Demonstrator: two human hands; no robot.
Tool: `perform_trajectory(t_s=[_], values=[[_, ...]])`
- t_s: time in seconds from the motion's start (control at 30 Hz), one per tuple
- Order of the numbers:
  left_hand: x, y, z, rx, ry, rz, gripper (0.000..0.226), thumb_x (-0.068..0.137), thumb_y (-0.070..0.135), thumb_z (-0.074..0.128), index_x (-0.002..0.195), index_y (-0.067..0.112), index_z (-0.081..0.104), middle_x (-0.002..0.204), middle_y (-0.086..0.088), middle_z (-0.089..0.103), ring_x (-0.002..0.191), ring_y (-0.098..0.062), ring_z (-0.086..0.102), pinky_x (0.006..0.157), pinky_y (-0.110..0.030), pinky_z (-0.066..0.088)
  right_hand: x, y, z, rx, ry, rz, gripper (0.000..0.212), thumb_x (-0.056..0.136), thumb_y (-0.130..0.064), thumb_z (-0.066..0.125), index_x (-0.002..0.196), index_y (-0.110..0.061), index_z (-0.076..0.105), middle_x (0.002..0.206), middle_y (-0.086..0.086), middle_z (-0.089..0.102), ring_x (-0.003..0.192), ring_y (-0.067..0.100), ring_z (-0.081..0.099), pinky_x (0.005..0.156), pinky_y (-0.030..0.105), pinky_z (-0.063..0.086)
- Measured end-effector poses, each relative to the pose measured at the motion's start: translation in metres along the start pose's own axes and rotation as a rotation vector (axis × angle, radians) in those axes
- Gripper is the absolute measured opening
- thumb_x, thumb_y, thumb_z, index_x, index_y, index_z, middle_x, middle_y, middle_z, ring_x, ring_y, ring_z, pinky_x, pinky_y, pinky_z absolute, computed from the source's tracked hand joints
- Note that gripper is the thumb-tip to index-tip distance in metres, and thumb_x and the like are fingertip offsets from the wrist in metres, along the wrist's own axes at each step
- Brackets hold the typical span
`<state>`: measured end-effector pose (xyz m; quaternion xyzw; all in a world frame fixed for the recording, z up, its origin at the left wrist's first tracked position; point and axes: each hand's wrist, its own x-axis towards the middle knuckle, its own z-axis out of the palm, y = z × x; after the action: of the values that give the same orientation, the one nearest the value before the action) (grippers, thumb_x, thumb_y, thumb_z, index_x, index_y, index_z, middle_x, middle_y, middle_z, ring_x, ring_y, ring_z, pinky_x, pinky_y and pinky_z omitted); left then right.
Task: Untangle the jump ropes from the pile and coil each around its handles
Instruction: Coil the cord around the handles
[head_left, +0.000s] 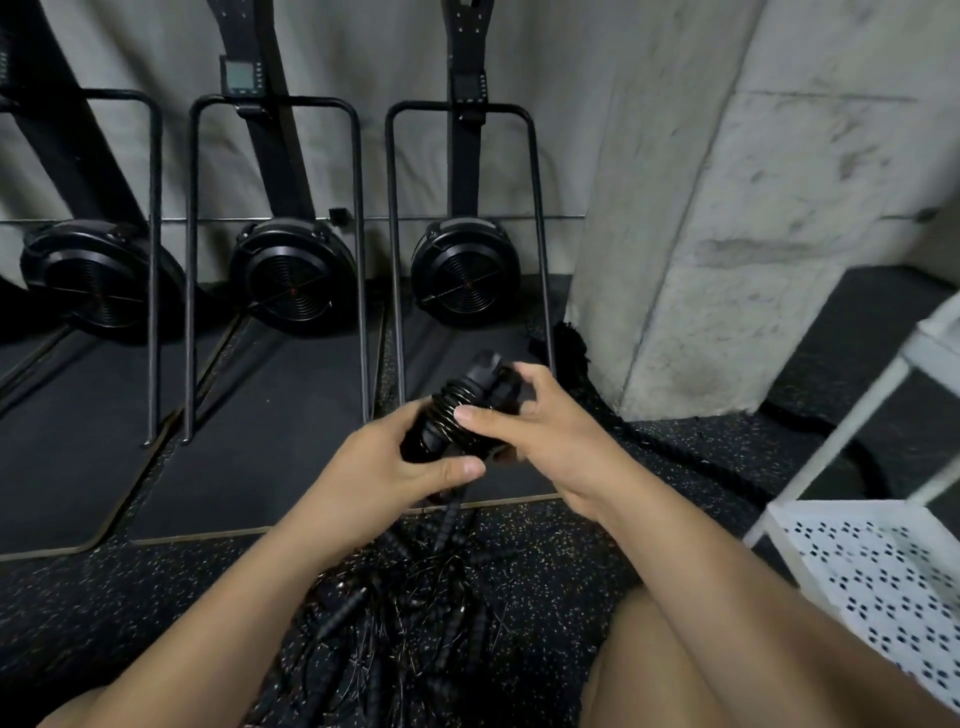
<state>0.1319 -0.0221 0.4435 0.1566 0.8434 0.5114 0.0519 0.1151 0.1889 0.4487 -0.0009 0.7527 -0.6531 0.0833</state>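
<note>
- A speckled black rubber gym floor (545, 561) runs up to a pale concrete wall, where three black fan-wheel machines (291, 283) stand on mats; a white perforated shelf (878, 577) shows at the right edge.
- A person holds one jump rope bundle (457, 410) above the floor, its thin cord wound in tight turns round paired black handles.
- The left hand (400, 467) grips the lower end of the handles, fingers curled under and thumb laid across.
- The right hand (524, 415) closes on the upper end, thumb pressing the coils, seemingly settling the last turns.
- The pile (415, 597) of unsorted ropes lies on the floor directly below, handles and cords crossed over one another.
- The cord looks light, thin and springy, likely to unwind if released; the ribbed handles appear stiff and offer the surest place to take hold.
</note>
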Motion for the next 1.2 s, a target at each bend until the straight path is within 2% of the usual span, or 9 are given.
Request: perform_trajectory(t_s=[0.1, 0.23, 0.33, 0.4, 0.57, 0.7, 0.93, 1.03, 1.2], values=[[0.0, 0.038, 0.003, 0.063, -0.093, 0.08, 0.063, 0.079, 0.056, 0.085, 0.137, 0.045, 0.063, 0.113, 0.027, 0.076, 0.104, 0.007, 0.07, 0.094, -0.028, 0.054, -0.029, -0.025, -0.032, -0.069, 0.016, -0.015, 0.11, 0.061, -0.06, 0.1, 0.152, -0.043, 0.041, 0.134, -0.009, 0.072, 0.119, 0.014, 0.072, 0.1, 0.042, 0.06], [0.001, 0.092, 0.013, 0.032, -0.113, 0.206, 0.074, 0.074, 0.056, 0.087, 0.141, 0.048, 0.058, 0.125, 0.023, 0.072, 0.113, 0.001, 0.069, 0.102, -0.037, 0.056, -0.083, -0.076, -0.079, -0.181, 0.025, -0.05, 0.053, 0.092, -0.054, 0.079, 0.134, -0.028, 0.059, 0.118, -0.004, 0.077, 0.103, 0.014, 0.076, 0.086, 0.035, 0.063], [0.001, 0.13, 0.028, -0.059, -0.076, 0.263, 0.069, 0.068, 0.048, 0.09, 0.132, 0.044, 0.064, 0.12, 0.019, 0.074, 0.109, 0.0, 0.071, 0.092, -0.019, 0.057, -0.123, -0.111, -0.113, -0.259, 0.138, -0.095, 0.036, 0.105, -0.048, 0.064, 0.129, -0.022, 0.064, 0.114, 0.002, 0.078, 0.096, 0.021, 0.078, 0.088, 0.04, 0.065], [0.001, 0.158, 0.039, -0.084, -0.056, 0.297, 0.069, 0.063, 0.048, 0.09, 0.127, 0.041, 0.066, 0.115, 0.017, 0.075, 0.106, 0.001, 0.07, 0.083, -0.008, 0.051, -0.152, -0.134, -0.134, -0.331, 0.203, -0.13, 0.034, 0.105, -0.046, 0.064, 0.127, -0.021, 0.067, 0.111, 0.002, 0.078, 0.098, 0.02, 0.078, 0.086, 0.04, 0.066], [0.0, 0.232, 0.075, -0.046, -0.08, 0.421, 0.061, 0.058, 0.056, 0.089, 0.114, 0.037, 0.074, 0.105, 0.015, 0.078, 0.099, -0.003, 0.073, 0.086, -0.02, 0.057, -0.226, -0.189, -0.182, -0.487, 0.385, -0.234, 0.039, 0.098, -0.05, 0.072, 0.124, -0.022, 0.065, 0.1, 0.005, 0.081, 0.088, 0.02, 0.081, 0.079, 0.038, 0.067], [-0.006, 0.291, 0.112, -0.02, -0.192, 0.54, 0.048, 0.071, 0.052, 0.089, 0.112, 0.033, 0.076, 0.095, 0.009, 0.08, 0.088, -0.009, 0.077, 0.085, -0.038, 0.062, -0.277, -0.214, -0.223, -0.607, 0.469, -0.292, 0.02, 0.102, -0.04, 0.07, 0.117, -0.027, 0.068, 0.094, 0.012, 0.081, 0.077, 0.03, 0.08, 0.073, 0.043, 0.068], [-0.007, 0.364, 0.189, 0.282, -0.189, 0.76, 0.034, 0.082, 0.053, 0.086, 0.104, 0.03, 0.073, 0.084, 0.013, 0.074, 0.079, -0.003, 0.068, 0.069, -0.031, 0.048, -0.342, -0.223, -0.307, -0.732, 0.565, -0.17, 0.019, 0.101, -0.031, 0.072, 0.106, -0.014, 0.075, 0.09, 0.016, 0.08, 0.077, 0.038, 0.08, 0.073, 0.045, 0.067], [-0.017, 0.377, 0.231, 0.395, -0.242, 0.793, 0.042, 0.085, 0.06, 0.081, 0.107, 0.026, 0.071, 0.088, 0.009, 0.07, 0.081, -0.01, 0.066, 0.071, -0.032, 0.053, -0.365, -0.211, -0.337, -0.73, 0.54, -0.048, 0.019, 0.102, -0.028, 0.07, 0.107, -0.01, 0.073, 0.086, 0.018, 0.08, 0.07, 0.03, 0.078, 0.061, 0.031, 0.064], [-0.028, 0.385, 0.274, 0.345, -0.352, 0.706, 0.076, 0.076, 0.066, 0.085, 0.137, 0.031, 0.057, 0.113, 0.011, 0.069, 0.104, -0.009, 0.064, 0.086, -0.031, 0.053, -0.39, -0.176, -0.381, -0.709, 0.483, 0.102, 0.03, 0.098, -0.038, 0.074, 0.116, -0.014, 0.07, 0.098, 0.011, 0.08, 0.086, 0.033, 0.076, 0.073, 0.04, 0.058]])
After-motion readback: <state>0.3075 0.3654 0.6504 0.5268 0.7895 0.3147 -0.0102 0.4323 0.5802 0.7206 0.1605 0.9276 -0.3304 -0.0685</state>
